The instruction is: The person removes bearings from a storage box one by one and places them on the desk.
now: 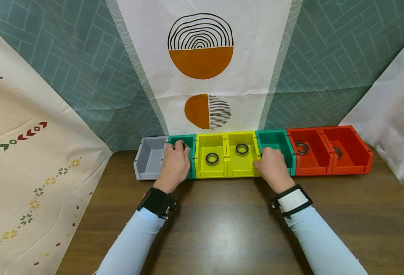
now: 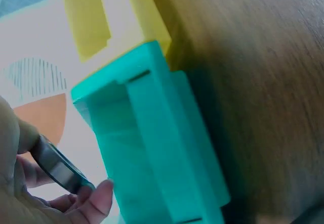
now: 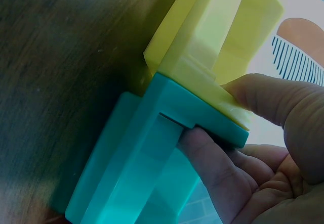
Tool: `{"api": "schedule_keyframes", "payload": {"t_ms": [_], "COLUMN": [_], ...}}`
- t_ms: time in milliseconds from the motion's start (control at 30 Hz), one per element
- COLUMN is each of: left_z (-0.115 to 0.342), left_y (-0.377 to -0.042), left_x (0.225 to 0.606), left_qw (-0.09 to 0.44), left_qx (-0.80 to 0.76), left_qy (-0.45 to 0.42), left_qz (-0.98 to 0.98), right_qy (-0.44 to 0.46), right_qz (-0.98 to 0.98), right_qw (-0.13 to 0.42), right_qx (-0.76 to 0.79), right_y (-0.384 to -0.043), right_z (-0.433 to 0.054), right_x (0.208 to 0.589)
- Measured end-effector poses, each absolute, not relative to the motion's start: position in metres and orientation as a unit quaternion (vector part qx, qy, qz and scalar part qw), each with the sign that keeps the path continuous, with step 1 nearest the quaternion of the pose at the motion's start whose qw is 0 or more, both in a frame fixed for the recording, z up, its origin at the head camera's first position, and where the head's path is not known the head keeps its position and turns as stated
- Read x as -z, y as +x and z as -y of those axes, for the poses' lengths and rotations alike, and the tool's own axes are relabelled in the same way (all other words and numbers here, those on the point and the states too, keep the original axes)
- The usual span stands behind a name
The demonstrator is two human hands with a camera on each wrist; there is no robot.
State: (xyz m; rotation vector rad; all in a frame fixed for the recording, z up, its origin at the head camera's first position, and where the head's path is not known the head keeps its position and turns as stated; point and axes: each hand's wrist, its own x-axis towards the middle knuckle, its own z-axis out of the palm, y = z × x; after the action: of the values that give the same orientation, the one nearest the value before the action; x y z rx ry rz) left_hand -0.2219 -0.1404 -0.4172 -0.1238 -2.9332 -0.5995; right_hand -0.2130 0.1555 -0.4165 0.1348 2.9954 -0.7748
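My left hand [image 1: 175, 164] pinches a ball bearing [image 2: 58, 166] between thumb and fingers at the left green bin [image 2: 177, 148]. The bearing is tilted on edge, and in the head view the hand mostly covers it. My right hand [image 1: 274, 166] grips the adjoining side walls of the right green bin [image 3: 126, 168] and the yellow bin [image 3: 202, 47] beside it. Its thumb lies on the yellow side and its fingers reach into the green bin. Each of the two yellow bins holds a bearing, one on the left [image 1: 207, 159] and one on the right [image 1: 237, 149].
A grey bin [image 1: 150, 154] stands at the row's left end. Two red bins [image 1: 351, 152] stand at the right end, with a bearing [image 1: 297, 148] in the nearer one and another bearing in the outer one. The brown table [image 1: 222, 214] extends in front; patterned cloth [image 1: 119, 76] hangs behind.
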Motion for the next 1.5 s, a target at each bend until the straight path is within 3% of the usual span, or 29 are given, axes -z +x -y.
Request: {"api": "schedule_keyframes", "payload": {"t_ms": [333,767,1500], "left_z": [0.144,0.151,0.158], "left_y": [-0.204,-0.175,-0.138], "left_x": [0.396,0.375,0.417], "left_qw": [0.101,0.097,0.032], "left_qx": [0.246,0.244,0.215], "left_qy": [-0.04,-0.119,-0.125], "left_qz": [0.963,0.958,0.968], "right_qy": [0.041,0.045,0.039], "right_qz": [-0.967,-0.966,-0.966], "right_qw": [0.022,0.024,0.018], "right_qx": [0.252,0.254,0.254], "right_y": [-0.213,-0.212,-0.212], "right_z": [-0.156,-0.157,-0.156], "right_x": [0.418,0.416,0.417]}}
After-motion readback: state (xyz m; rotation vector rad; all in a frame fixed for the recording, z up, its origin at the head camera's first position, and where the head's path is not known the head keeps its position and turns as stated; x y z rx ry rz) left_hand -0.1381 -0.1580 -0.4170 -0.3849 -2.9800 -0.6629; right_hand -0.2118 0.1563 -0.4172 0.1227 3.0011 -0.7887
